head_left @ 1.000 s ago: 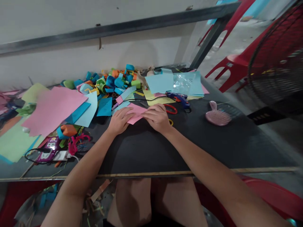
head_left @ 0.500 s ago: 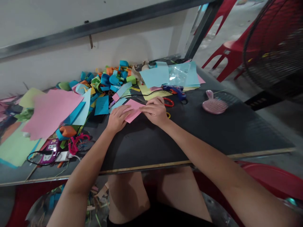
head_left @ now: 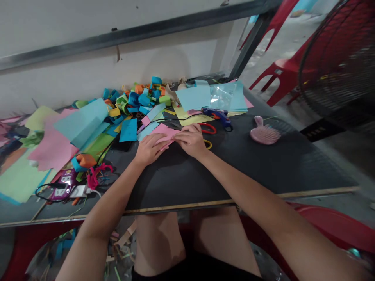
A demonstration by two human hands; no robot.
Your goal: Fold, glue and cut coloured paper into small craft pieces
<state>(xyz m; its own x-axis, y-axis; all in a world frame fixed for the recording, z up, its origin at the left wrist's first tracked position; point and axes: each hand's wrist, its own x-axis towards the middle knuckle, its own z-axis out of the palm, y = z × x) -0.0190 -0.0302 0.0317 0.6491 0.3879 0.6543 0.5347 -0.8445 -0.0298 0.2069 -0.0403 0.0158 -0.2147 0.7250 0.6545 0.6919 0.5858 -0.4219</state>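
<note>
A small pink paper sheet lies on the black table in front of me. My left hand presses on its left edge with the fingers curled over the paper. My right hand rests on its right side, fingers bent and pinching the paper against the table. Red-handled scissors and a yellow ring lie just past my right hand.
A heap of folded coloured paper pieces sits at the back. Large pink and blue sheets lie on the left, light blue sheets and a blue glue gun behind. A pink hairbrush lies right. A black fan stands beyond.
Both hands stayed on the pink sheet and shifted slightly along it. On the left, a light blue sheet now lies over the big pink sheet. The camera tilted a little.
</note>
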